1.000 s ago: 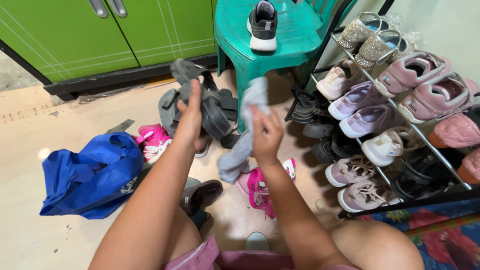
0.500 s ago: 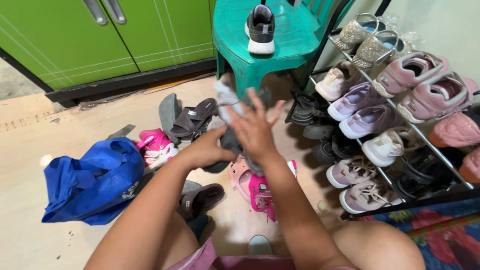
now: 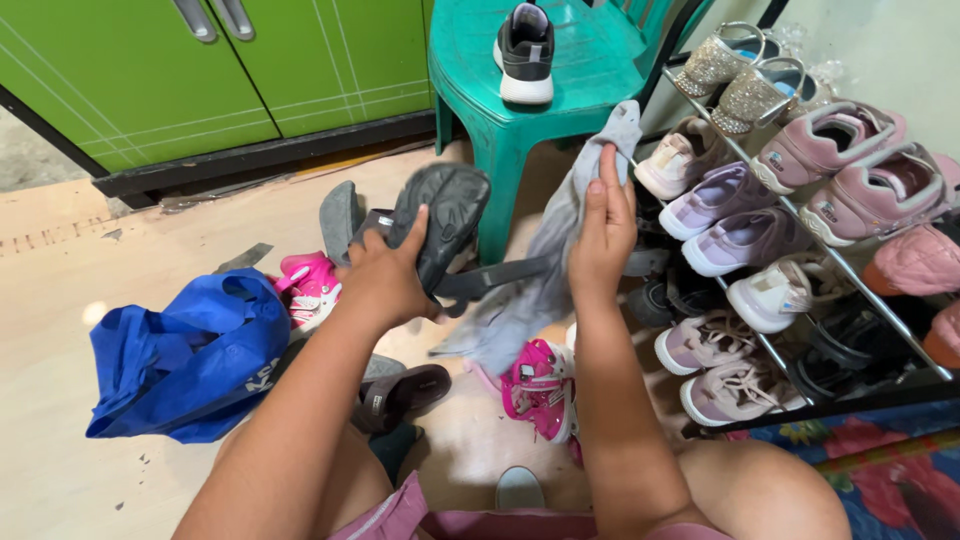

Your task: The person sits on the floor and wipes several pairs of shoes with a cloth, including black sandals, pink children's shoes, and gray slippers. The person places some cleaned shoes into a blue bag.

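Here, left hand (image 3: 385, 285) gripping grey sandal (image 3: 450, 220), right hand (image 3: 600, 235) gripping grey cloth (image 3: 545, 275)

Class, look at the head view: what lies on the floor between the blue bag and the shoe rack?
Head view: pink shoes and a dark sandal lie between the blue bag and shoe rack.

Your left hand (image 3: 385, 285) holds a dark sandal (image 3: 445, 225) that looks like matt rubber with a bumpy sole. Your right hand (image 3: 600, 235) holds a soft grey cloth (image 3: 545, 290). The green chair (image 3: 590, 75) is smooth plastic. The blue bag (image 3: 195, 355) is crinkly cloth. The rack (image 3: 800, 225) is thin metal, and two shoes (image 3: 740, 75) on it glitter.
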